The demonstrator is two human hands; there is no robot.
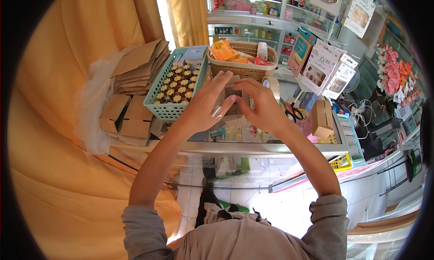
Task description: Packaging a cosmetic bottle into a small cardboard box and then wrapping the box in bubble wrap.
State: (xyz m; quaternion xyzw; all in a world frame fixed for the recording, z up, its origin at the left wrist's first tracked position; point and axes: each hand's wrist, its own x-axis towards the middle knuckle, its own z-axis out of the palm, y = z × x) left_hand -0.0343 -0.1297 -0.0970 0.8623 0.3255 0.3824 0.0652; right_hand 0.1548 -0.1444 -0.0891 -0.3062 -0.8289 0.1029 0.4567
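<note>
On the glass counter before me stands a small open cardboard box (234, 115), its opening facing up. My left hand (206, 105) wraps its left side, fingers over the far edge and thumb at the opening. A glossy strip of clear tape (217, 112) clings near the base of that thumb. From the other side, my right hand (262, 105) grips the box's upper edge, with bent fingers and thumb around a flap. Parts of the box are hidden under both hands. Just beyond my right hand is a roll of tape (272, 85).
A green basket (166, 110) holds several small bottles with gold flower-shaped caps. Left of it lie flattened cardboard (135, 63) and folded boxes (135, 119). A beige basket (240, 68) stands behind. Black-handled scissors (294, 113), another cardboard box (322, 117) and hanging packets (320, 68) are right.
</note>
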